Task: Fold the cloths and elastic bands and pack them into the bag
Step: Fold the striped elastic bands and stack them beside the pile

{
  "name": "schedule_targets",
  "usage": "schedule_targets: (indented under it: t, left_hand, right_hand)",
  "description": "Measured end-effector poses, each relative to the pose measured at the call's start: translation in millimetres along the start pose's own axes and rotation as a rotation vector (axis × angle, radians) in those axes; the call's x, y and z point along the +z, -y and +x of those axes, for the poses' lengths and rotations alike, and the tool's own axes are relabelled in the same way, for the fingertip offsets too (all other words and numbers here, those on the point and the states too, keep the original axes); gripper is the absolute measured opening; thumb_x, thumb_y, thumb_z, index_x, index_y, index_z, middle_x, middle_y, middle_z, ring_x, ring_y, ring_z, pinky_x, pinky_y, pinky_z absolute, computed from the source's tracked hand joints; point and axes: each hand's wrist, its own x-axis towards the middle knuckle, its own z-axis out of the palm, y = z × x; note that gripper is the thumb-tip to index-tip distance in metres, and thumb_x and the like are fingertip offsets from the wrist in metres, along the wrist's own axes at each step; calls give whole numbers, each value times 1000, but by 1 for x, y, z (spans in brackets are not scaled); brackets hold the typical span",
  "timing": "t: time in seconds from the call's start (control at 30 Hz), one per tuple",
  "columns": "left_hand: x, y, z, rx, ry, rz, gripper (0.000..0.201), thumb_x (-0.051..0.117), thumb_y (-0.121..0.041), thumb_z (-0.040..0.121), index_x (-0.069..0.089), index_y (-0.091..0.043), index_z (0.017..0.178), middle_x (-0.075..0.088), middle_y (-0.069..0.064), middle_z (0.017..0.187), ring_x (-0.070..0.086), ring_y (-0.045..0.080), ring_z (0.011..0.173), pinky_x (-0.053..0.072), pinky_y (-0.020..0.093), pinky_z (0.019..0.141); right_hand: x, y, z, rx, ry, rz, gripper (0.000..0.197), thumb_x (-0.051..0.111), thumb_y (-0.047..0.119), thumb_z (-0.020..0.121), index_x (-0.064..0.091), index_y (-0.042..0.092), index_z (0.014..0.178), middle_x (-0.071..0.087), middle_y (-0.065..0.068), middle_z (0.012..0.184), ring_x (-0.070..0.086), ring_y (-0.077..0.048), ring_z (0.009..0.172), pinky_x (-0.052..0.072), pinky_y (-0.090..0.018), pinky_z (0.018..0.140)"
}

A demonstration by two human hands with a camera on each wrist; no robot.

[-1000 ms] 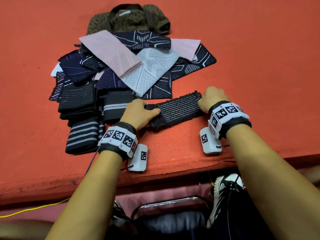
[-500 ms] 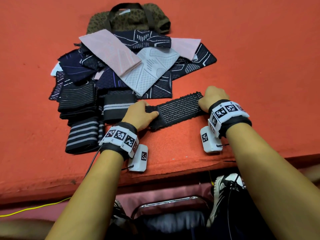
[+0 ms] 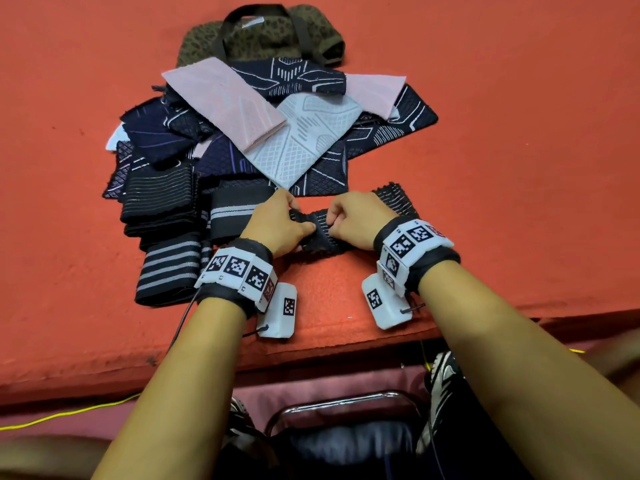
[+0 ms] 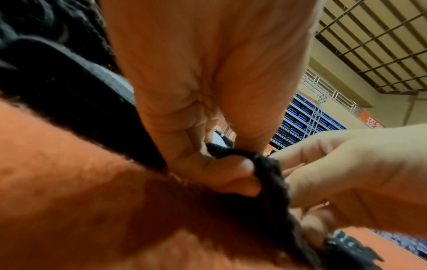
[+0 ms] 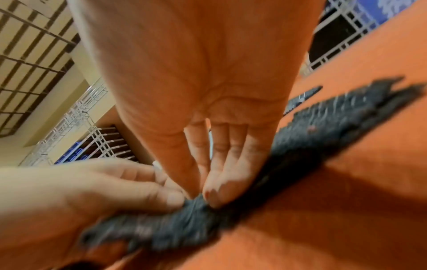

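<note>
Nearest the person, below the edge of the red surface (image 3: 519, 168), a chrome chair frame (image 3: 339, 401) and a black-and-white shoe (image 3: 441, 382) show between the forearms, and a yellow cable (image 3: 69, 412) runs along the floor at the left. Each wrist wears a band of black-and-white markers with a small white camera box hanging under it.

Just past the surface's front edge, both hands meet over one dark elastic band (image 3: 318, 230) with pale ribbing. The left hand (image 3: 277, 226) has its grip pinched on the band: the left wrist view shows its thumb curled against the band's bunched edge. The right hand (image 3: 356, 220) also pinches it, thumb and fingertips pressed together on the fabric right beside the left hand's fingers, as the right wrist view shows, though blurred. The band's middle is gathered up between the two hands, while its far right end lies flat on the surface beyond the right wrist.

Left of the hands lie folded elastic bands: a black one with grey stripes (image 3: 169, 271) nearest, a black one with a pale central stripe (image 3: 235, 213) touching the left hand's side, and a thin-lined stack (image 3: 159, 199) behind.

Farther on sits a loose heap of cloths: navy patterned pieces, a light grey cloth (image 3: 304, 140) on top, a pink cloth (image 3: 225, 102) overlapping it, and another pink piece (image 3: 374, 93) at the right.

Farthest away, partly under the heap, lies the olive leopard-print bag (image 3: 270, 32) with dark handles.
</note>
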Motion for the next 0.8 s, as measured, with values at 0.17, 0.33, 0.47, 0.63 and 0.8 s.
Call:
schedule_targets:
  t: [0.17,0.33,0.47,0.63,0.8]
  left_hand:
    - [-19,-1,-2,-2,-42,7,31,74,-13,81,54,-11,105,58,3,73,59,10,41,39,14,35]
    - [-34,-1,1,11,-131,-64,28,73,-15,79,55,-13,100,52,2,70,54,13,45,44,20,37]
    - [-25,-10,5,77,-131,-229,21,70,-21,80,54,-20,95,54,-4,59,58,15,45,56,38,59]
    - [2,-18,1,60,49,-407,33,64,-23,93,50,-9,119,66,7,77,65,17,65,54,33,63]
    - [10,-18,-4,101,79,-414,25,44,-4,100,50,-12,123,69,10,96,67,17,83,54,26,72]
  right_hand:
    - [-4,-3,8,75,-84,-118,19,55,13,83,70,12,95,69,-11,97,65,-30,90,55,-36,84]
    - [1,4,5,21,39,-12,20,74,18,76,70,19,95,69,-1,93,63,-19,87,51,-25,78]
    - [7,3,9,-16,20,-3,19,70,19,77,69,17,95,70,-2,91,63,-20,87,52,-28,81]
    - [3,-7,12,117,33,669,22,53,29,98,61,11,89,63,-12,79,62,-26,74,58,-50,82]
    - [-5,-16,12,121,1,571,33,59,45,90,63,12,83,63,-10,76,61,-25,71,53,-40,69]
